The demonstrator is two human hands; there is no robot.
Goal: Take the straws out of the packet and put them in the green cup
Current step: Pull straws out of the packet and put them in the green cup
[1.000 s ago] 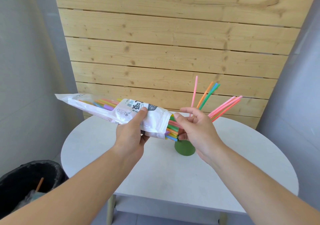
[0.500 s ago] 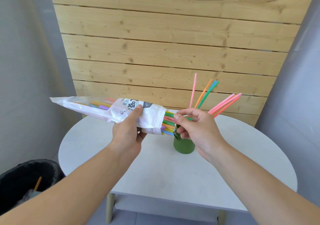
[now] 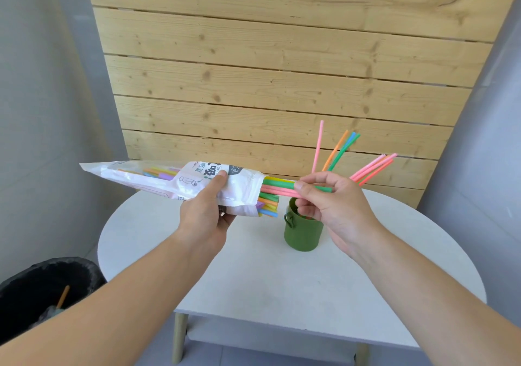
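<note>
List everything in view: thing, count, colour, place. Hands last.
packet: one, white, held in the air over the table's left side
straws in packet: many, mixed colours, ends sticking out
straws in cup: about nine, pink, orange, blue, green
green cup: one, on the table
table: one, white, round
bin: one, black, lower left
wood panel: one, behind the table
left hand: holds the packet
right hand: pinches pink and green straws

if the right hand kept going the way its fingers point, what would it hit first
The right hand points left along the pinched straws, so it would probably meet the open mouth of the packet first, then the left hand holding it. Both look level with it, though depth is uncertain.
</note>
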